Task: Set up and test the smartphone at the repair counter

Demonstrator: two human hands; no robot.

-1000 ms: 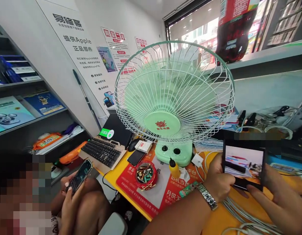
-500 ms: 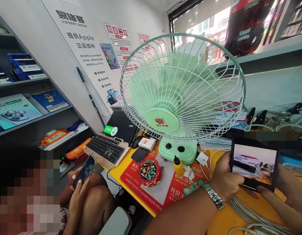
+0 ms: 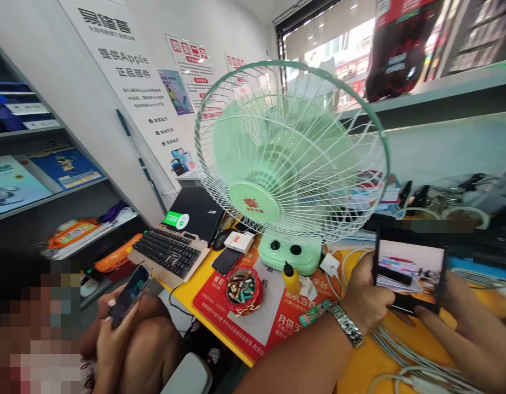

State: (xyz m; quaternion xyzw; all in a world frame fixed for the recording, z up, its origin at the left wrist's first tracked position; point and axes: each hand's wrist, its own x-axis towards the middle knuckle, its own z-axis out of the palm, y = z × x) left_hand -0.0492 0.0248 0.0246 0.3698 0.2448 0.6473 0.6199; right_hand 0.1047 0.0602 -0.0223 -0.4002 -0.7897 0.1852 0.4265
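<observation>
My left hand [image 3: 366, 293], with a metal-band watch [image 3: 346, 324] on its wrist, grips the left end of a smartphone [image 3: 411, 271]. My right hand [image 3: 469, 323] holds the phone's right end, its thumb lying by the lower edge. The phone is held sideways, and its lit screen shows a camera picture of papers and cables. Beneath my hands a coil of grey cable [image 3: 404, 355] lies on the yellow table [image 3: 354, 377]. To the left stands a green table fan [image 3: 292, 254] with a wide wire cage.
A red ashtray [image 3: 259, 293] full of butts, a yellow bottle [image 3: 291, 282], a dark phone [image 3: 227, 261], a keyboard [image 3: 171, 251] and a laptop [image 3: 195, 216] occupy the table. At left, another person's hand [image 3: 124, 323] holds a phone. A cola bottle [image 3: 396, 60] stands on the ledge.
My view has swung a little to the right, so most things sit further left. The fan head has turned slightly to the left. Both my hands keep their hold on the phone.
</observation>
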